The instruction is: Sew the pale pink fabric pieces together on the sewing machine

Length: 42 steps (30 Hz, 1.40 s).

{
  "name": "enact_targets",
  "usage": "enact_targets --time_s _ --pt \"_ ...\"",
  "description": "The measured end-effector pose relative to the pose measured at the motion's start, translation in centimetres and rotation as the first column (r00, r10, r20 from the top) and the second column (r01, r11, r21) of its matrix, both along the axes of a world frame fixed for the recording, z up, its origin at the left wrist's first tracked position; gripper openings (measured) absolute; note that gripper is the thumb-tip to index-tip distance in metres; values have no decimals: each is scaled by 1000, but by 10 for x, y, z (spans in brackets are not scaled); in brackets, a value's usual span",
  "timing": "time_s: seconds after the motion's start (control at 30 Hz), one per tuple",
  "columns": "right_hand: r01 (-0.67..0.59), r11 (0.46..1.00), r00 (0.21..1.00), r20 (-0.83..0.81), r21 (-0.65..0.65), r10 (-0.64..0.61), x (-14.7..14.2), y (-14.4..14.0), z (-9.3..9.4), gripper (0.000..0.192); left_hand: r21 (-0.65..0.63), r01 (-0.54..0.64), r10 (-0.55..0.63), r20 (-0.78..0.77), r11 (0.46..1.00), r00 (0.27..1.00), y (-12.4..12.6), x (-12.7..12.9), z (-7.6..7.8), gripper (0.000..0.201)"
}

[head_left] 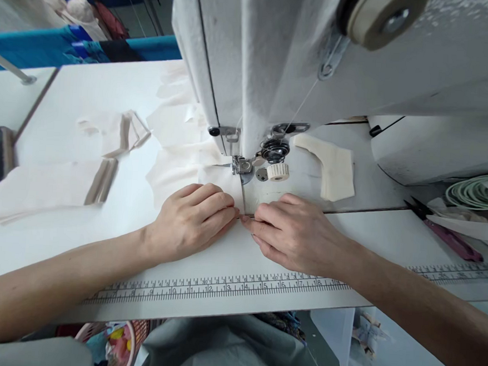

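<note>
A pale cream fabric piece [223, 177] lies beneath the presser foot [242, 165] of a white sewing machine [274, 51]. My left hand [194, 216] presses on this piece with curled fingers, its fingertips pinching near the right edge. My right hand [293, 231] is closed too, thumb and forefinger at the same fabric corner, almost touching my left fingertips. What lies between the fingertips is partly hidden. More cream pieces [171, 122] spread out to the left of the foot in an overlapping row.
Folded fabric stacks [60, 187] and smaller folded pieces [124, 133] lie left. A curved cream piece [332, 167] rests right of the needle area. Purple-handled thread snips [449, 236] and a green cord coil [477, 188] sit far right. A ruler strip [220, 287] runs along the front edge.
</note>
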State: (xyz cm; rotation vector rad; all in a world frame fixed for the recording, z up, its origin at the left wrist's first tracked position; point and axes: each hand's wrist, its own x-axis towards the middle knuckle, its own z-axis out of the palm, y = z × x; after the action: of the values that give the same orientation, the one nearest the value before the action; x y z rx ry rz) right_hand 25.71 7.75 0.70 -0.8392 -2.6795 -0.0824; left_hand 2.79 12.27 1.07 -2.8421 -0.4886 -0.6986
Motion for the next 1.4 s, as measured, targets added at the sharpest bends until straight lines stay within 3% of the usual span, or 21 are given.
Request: enact_targets --time_s 1.1,1.4 --pt "0 997 999 37 75 -2 -2 -1 0 17 71 40 -38 -33 997 999 -2 -3 -4 6" --pt "0 994 998 67 108 -7 -2 -1 0 20 -20 3 -3 -3 1000 1000 -2 -2 -4 6"
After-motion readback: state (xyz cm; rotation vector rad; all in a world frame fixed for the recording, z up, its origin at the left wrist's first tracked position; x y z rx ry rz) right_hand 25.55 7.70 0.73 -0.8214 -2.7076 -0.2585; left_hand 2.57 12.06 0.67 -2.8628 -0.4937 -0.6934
